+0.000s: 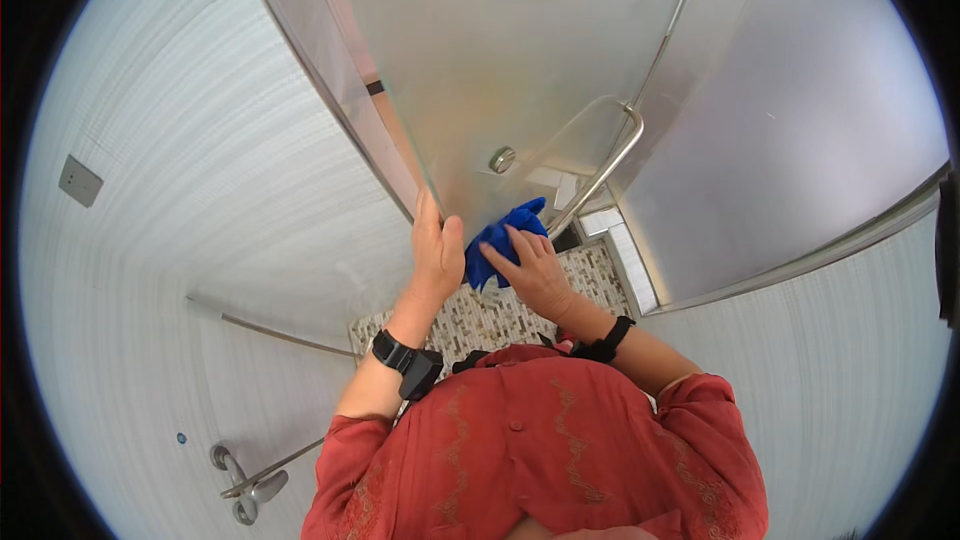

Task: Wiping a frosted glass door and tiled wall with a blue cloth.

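Note:
In front of me stands a frosted glass shower door. My left hand is at its left edge, with the fingers along the outer side and the thumb on the near side. My right hand holds a crumpled blue cloth at the lower part of the glass, fingers spread over it. Just right of the cloth is a bent metal bar handle. A round metal knob shows on or through the glass above the cloth.
Pale striped walls enclose me on both sides. The mosaic tile floor lies below my hands. A metal shower fixture is at lower left, a metal wall plate at left. Another frosted panel stands right, above a raised sill.

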The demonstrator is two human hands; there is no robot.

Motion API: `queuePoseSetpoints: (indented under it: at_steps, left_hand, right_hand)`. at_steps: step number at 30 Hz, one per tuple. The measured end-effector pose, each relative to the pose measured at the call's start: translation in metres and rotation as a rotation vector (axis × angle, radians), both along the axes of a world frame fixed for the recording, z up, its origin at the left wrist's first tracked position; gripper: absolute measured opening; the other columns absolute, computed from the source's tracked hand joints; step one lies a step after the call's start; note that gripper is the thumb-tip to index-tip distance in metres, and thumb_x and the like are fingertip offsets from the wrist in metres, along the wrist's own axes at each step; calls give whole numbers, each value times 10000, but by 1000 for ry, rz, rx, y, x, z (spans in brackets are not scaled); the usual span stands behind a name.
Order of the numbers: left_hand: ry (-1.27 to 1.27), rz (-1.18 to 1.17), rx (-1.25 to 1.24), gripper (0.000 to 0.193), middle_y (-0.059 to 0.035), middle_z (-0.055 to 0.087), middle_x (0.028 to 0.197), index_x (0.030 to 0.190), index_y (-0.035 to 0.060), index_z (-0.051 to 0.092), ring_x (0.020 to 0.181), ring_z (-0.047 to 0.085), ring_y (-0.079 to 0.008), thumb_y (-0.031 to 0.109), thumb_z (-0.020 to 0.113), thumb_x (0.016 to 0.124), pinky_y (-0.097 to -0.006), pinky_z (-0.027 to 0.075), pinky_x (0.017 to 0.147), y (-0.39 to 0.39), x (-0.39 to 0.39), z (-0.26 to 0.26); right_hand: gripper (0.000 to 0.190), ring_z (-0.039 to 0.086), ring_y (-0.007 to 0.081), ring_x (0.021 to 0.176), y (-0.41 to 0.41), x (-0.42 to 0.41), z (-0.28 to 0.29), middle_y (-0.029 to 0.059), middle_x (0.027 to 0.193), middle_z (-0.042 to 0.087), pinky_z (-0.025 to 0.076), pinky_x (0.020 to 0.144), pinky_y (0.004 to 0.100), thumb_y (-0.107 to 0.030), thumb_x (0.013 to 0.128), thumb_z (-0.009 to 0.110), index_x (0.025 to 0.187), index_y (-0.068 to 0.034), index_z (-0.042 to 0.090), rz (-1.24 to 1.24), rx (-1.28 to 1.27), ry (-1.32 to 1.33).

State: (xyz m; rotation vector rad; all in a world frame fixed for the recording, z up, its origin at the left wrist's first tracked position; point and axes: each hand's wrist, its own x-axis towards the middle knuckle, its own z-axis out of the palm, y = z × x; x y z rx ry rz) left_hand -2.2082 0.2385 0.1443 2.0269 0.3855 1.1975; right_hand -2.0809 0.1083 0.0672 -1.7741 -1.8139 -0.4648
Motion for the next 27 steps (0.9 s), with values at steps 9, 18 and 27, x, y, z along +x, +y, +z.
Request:
queuePoseSetpoints:
  at_steps: [9, 18, 27]
  left_hand:
    - [-13, 273, 373, 532, -190, 459, 1313, 1337, 1, 389, 1166, 474, -328, 213, 535, 871, -390, 430, 898, -10, -36, -5]
    - [428, -381, 625, 274, -166, 576, 1096, 1047, 11, 606, 1017, 574, -269, 96, 633, 788, -348, 492, 827, -45, 34, -6]
    - [647, -214, 345, 404, -222, 568, 1125, 1187, -50, 496, 986, 576, -376, 166, 600, 861, -425, 486, 822, -41, 117, -77]
  right_hand:
    - [445, 454, 302, 1155, -26, 72, -26, 128, 1226, 489, 334, 1014, 485, -110, 755, 564, 1177, -248, 585, 84, -36, -153]
    - [383, 452, 325, 1193, -30, 200, -32, 132, 1237, 496, 369, 1007, 461, -112, 779, 556, 1137, -240, 599, -87, -35, -173]
    - [354, 476, 321, 1162, -10, 310, -35, 133, 1210, 513, 428, 957, 427, -100, 783, 555, 1107, -234, 601, -202, 4, -154]
